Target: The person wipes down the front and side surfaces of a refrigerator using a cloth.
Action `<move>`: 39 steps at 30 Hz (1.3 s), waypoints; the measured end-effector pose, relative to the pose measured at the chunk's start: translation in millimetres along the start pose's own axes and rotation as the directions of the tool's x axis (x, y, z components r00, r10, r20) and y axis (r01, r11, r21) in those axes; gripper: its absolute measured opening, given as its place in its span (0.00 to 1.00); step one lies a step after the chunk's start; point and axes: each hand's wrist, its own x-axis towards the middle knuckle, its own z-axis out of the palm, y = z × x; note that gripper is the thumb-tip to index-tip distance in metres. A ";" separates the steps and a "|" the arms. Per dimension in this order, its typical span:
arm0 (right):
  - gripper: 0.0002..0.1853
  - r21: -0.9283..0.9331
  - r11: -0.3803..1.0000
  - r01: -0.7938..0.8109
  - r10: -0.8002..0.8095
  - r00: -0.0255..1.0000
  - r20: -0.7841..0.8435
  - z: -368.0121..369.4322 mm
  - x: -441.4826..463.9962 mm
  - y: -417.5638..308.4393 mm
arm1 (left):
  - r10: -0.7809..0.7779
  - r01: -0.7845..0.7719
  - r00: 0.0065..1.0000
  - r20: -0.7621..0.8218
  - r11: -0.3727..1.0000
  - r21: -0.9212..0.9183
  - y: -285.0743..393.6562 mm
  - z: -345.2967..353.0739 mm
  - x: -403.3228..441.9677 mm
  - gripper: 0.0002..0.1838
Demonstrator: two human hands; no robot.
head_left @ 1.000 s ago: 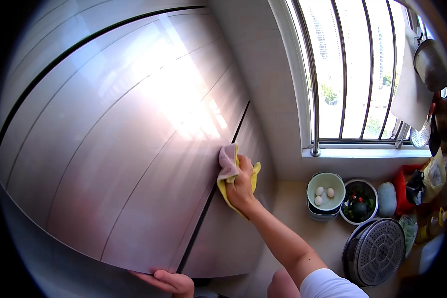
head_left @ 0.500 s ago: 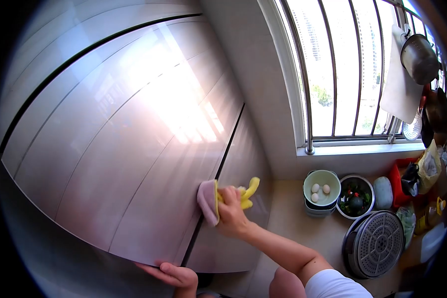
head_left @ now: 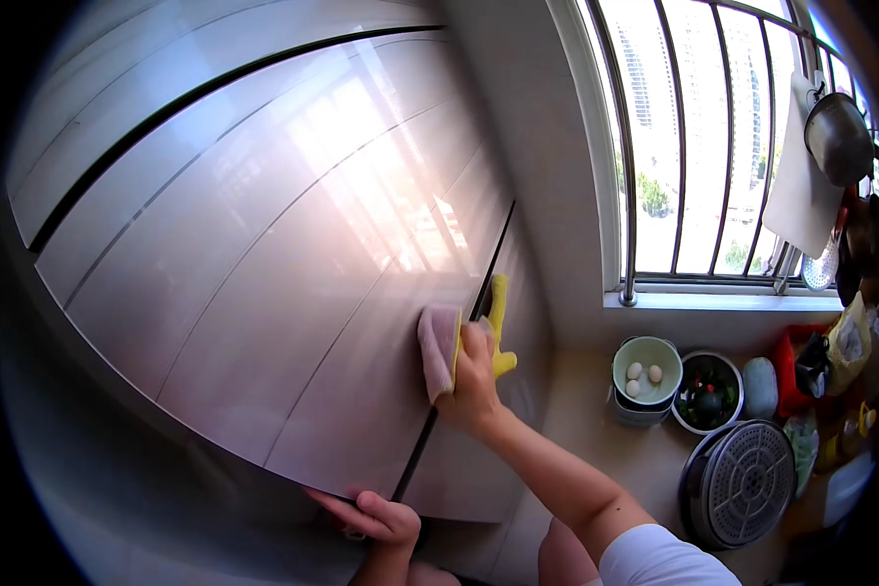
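Observation:
My right hand (head_left: 474, 376) is closed around a pink and yellow cloth (head_left: 441, 352), whose pink side lies against the glossy pale panel (head_left: 293, 264) close to its dark edge gap. Yellow folds of the cloth stick out to the right of the fingers. At the bottom edge of the panel is my left hand (head_left: 383, 518), palm up, with its fingers stretched along the underside and the thumb apart. The fingertips are partly hidden by the panel.
On the right stand a green bowl (head_left: 647, 369) with several eggs, a metal bowl (head_left: 708, 393) of vegetables, a round steamer rack (head_left: 747, 483) and a red basket (head_left: 796, 376). Above them is a barred window (head_left: 698, 146) with a hanging pot (head_left: 838, 140).
The right hand and cloth moved down along the panel's edge, then partly back up. The left hand stays at the bottom edge. The camera view has shifted somewhat.

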 end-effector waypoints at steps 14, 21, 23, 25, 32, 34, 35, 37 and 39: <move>0.22 0.032 0.998 -0.052 0.051 0.998 0.044 -14.3 -4.0 -7.7 | -0.008 0.007 1.000 -0.027 0.999 -0.054 2.5 2.9 0.1 0.31; 0.20 0.049 0.997 -0.065 0.064 0.998 0.011 -2.3 22.6 2.6 | -0.011 0.011 1.000 -0.001 1.000 0.013 2.4 -0.3 1.6 0.31; 0.23 0.097 0.993 0.068 -0.073 0.996 0.055 -6.3 14.1 -21.3 | -0.014 0.014 1.000 -0.008 0.999 0.034 3.5 0.9 1.7 0.31; 0.24 0.020 0.996 0.085 -0.085 0.996 0.029 -12.3 27.0 -20.6 | -0.050 0.050 0.998 0.026 0.999 0.002 6.2 -1.0 2.8 0.33; 0.23 0.017 0.998 0.053 -0.054 0.995 0.083 -14.6 26.6 -26.7 | -0.052 0.052 0.998 0.019 0.999 0.013 4.1 -0.4 1.6 0.33; 0.23 0.017 0.997 0.070 -0.071 0.993 0.099 -15.6 19.4 -31.4 | -0.067 0.067 0.998 -0.004 0.998 -0.010 1.5 1.0 -1.4 0.33; 0.23 0.010 0.998 0.063 -0.064 0.993 0.098 -16.6 21.7 -28.3 | -0.067 0.067 0.998 -0.002 0.998 -0.005 2.7 1.3 -1.3 0.33; 0.20 -0.029 0.997 -0.071 0.072 0.997 0.038 -17.1 44.9 -21.9 | -0.017 0.017 1.000 -0.008 0.999 -0.027 5.8 2.6 2.0 0.31; 0.15 -0.026 0.997 -0.078 0.078 0.997 0.016 -9.3 56.0 -9.0 | -0.028 0.028 1.000 0.003 1.000 0.003 6.8 0.9 3.7 0.32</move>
